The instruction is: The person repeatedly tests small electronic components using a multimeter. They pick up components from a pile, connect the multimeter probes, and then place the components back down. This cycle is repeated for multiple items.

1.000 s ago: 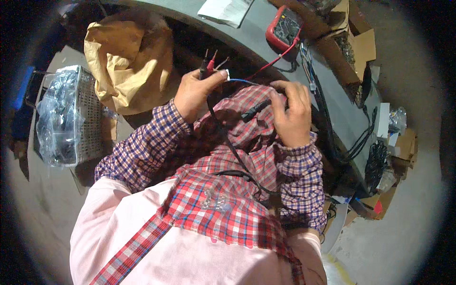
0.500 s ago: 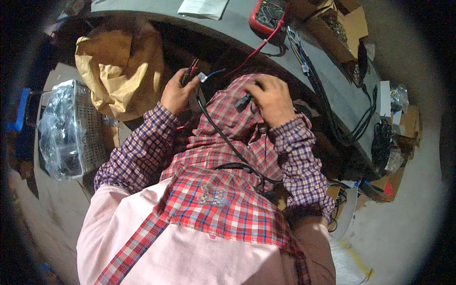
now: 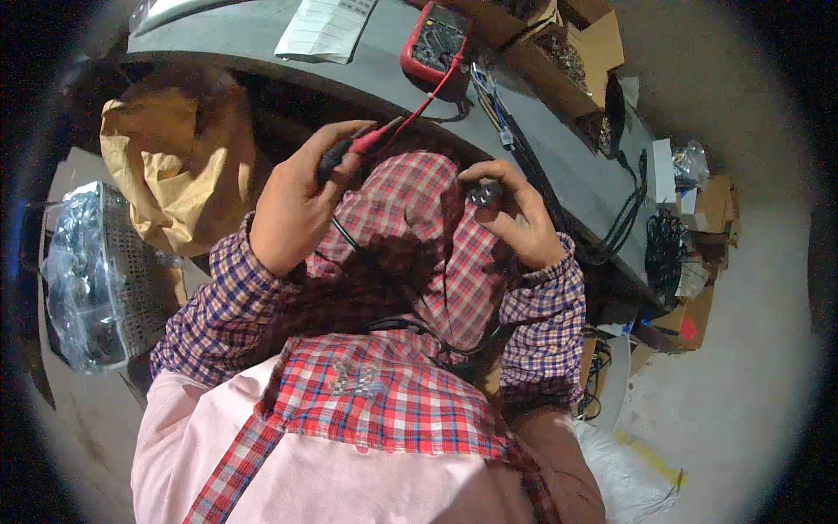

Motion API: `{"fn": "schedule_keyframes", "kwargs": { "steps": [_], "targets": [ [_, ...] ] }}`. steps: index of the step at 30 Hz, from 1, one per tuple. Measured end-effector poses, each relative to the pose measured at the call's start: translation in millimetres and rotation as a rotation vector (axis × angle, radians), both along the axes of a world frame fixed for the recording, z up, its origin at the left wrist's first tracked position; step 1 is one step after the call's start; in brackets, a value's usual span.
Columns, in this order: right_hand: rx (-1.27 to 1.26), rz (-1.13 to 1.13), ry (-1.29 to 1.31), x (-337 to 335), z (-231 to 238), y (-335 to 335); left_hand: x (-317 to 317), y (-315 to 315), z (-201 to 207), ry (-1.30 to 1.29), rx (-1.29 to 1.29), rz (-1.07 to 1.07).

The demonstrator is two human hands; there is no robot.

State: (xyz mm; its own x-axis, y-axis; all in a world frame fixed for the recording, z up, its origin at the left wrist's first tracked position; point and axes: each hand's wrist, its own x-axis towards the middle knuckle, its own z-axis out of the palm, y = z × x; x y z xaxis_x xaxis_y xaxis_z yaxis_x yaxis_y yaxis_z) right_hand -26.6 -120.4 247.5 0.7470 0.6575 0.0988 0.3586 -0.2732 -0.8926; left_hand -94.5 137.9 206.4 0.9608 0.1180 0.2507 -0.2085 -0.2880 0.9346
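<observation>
In the head view, the left hand (image 3: pixel 295 205) holds a red probe (image 3: pixel 370 140) and a black probe (image 3: pixel 331 163). The right hand (image 3: pixel 529 218) pinches a black plug (image 3: pixel 484 193) above the apron (image 3: pixel 397 196). Seems like getting-ready; next needs steady fingers, tips facing plug.

Before me stands a long, flat grey desk (image 3: pixel 223 37), shadowed beneath; pale grey floor (image 3: pixel 755 288) spreads to my right.

At eleven o'clock, the upper edge crops a paper sheet (image 3: pixel 321 31). Toward ten, the left hand (image 3: pixel 295 199) partly hides a black probe (image 3: pixel 331 164); toward two, the right hand (image 3: pixel 526 218), a black plug (image 3: pixel 483 193).
</observation>
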Motion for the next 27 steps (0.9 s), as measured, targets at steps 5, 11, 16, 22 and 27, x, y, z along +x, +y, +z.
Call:
{"fn": "schedule_keyframes", "kwargs": {
  "steps": [5, 11, 16, 22, 27],
  "targets": [
    [0.224, -0.062, 0.077, 4.6, -22.2, -11.4, -7.4, -20.1, 27.1, -0.055, 0.194, -0.049],
    [0.51, 0.043, 0.275, 24.6, -48.8, -17.7, -5.7, -27.2, 42.7, -0.342, 0.399, 0.008],
    [0.428, 0.076, 0.423, 20.4, -43.7, -7.1, -2.8, -31.6, 38.5, -0.342, 0.511, 0.06],
    [0.451, 0.159, 0.499, 21.2, -52.1, 2.3, -3.3, -32.2, 27.9, -0.235, 0.602, 0.015],
    [0.432, 0.223, 0.525, 15.6, -40.7, 10.6, -7.0, -34.3, 28.6, -0.231, 0.613, 0.016]
  ]
}}
